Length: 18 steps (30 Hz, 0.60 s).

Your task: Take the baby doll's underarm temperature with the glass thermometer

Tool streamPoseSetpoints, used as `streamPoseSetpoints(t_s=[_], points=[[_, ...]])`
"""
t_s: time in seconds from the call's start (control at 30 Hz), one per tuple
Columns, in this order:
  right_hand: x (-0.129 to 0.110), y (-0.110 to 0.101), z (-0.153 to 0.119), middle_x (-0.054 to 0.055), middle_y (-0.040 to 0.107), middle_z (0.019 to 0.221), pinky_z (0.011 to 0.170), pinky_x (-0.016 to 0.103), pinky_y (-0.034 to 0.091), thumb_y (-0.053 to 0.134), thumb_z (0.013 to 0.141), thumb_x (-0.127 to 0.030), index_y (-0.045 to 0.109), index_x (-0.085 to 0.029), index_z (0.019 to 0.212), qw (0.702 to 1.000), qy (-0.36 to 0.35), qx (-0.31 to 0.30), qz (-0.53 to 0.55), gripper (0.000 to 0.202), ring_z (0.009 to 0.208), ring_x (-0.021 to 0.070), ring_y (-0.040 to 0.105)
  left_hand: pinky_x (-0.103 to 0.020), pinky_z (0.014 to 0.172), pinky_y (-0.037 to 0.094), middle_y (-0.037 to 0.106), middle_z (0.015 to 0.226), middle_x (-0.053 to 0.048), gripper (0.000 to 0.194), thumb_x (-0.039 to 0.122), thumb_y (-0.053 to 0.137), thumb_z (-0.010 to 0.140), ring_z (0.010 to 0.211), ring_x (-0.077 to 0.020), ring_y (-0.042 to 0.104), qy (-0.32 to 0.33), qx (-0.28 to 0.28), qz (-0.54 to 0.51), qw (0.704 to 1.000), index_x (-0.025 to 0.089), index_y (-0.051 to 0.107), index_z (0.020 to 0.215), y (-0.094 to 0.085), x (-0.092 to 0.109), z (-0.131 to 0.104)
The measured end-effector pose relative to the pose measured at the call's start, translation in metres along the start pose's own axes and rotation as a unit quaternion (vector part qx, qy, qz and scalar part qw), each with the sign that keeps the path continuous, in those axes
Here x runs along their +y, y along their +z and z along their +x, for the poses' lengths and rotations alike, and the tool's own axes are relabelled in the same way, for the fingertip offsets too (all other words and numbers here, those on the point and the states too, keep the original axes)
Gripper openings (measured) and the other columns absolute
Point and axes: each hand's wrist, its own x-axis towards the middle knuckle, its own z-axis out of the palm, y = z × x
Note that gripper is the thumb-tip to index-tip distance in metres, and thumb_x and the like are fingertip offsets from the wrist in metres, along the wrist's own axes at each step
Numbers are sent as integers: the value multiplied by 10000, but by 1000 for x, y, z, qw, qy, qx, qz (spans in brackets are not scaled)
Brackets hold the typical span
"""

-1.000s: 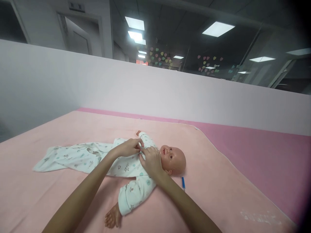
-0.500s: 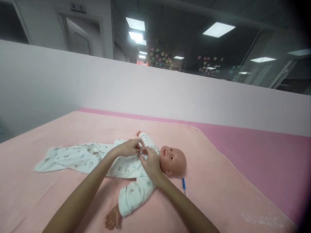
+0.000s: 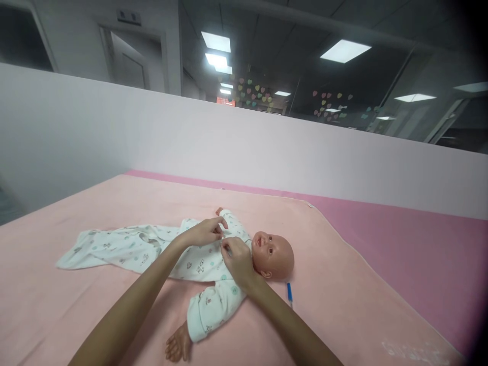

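Note:
A baby doll lies on its back on a pink sheet, its head to the right. It wears a white patterned sleepsuit whose legs stretch out flat to the left. Over the chest, my left hand has its fingers curled at the front of the suit; what they hold, if anything, is too small to tell. Just right of it, below the doll's chin, my right hand is closed in a pinch on the suit's upper front.
A blue thin object lies on the pink sheet beside the doll's head. Behind the sheet stands a white low wall, with dark glass above it. The doll's near arm reaches toward the front edge.
My hands have drawn slightly apart at the fingertips. The whole view has shifted a little, and the doll lies in the same pose.

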Motion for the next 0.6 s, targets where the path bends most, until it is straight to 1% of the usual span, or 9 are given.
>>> streamPoseSetpoints(t_s=[0.1, 0.2, 0.3, 0.37, 0.47, 0.6], points=[[-3, -6, 4, 16, 592, 729, 656, 252, 417, 417, 818, -134, 525, -197, 753, 999, 34, -21, 37, 140, 711, 142, 540, -240, 611, 430, 610, 849, -22, 245, 260, 442, 751, 731, -149, 562, 15, 0, 21, 1000, 195, 472, 985, -1, 8, -3], [-5, -11, 9, -1, 581, 763, 671, 251, 417, 471, 808, -154, 501, -205, 788, 994, 73, -34, 79, 62, 745, 141, 538, -232, 589, 412, 598, 831, -23, 171, 267, 427, 769, 712, -144, 554, 38, 8, 42, 998, 187, 511, 895, -2, 16, -6], [-6, -14, 11, -5, 563, 781, 676, 259, 409, 513, 794, -163, 490, -208, 806, 993, 92, -31, 71, 52, 761, 147, 521, -231, 589, 408, 592, 824, -18, 147, 270, 415, 785, 695, -138, 553, 61, -2, 43, 997, 183, 521, 838, -3, 21, -9], [-7, -16, 10, 13, 566, 838, 714, 277, 402, 520, 803, -181, 509, -208, 851, 996, 79, -28, 42, 55, 811, 161, 511, -227, 583, 403, 591, 831, -12, 147, 273, 410, 796, 689, -132, 551, 69, -2, 39, 997, 187, 521, 839, -3, 23, -10], [-8, -17, 8, 35, 582, 908, 775, 310, 377, 506, 833, -222, 538, -211, 925, 998, 47, -30, -6, 98, 875, 180, 499, -221, 555, 385, 589, 826, -7, 151, 286, 413, 803, 646, -120, 532, 63, 2, 41, 997, 191, 524, 838, -5, 23, -12], [-6, -16, 6, 25, 608, 853, 792, 321, 350, 471, 864, -232, 565, -208, 912, 998, 22, -29, -44, 108, 827, 170, 511, -239, 580, 397, 589, 826, -20, 184, 324, 432, 799, 670, -137, 536, 50, 4, 50, 998, 188, 541, 859, -4, 20, -11]])
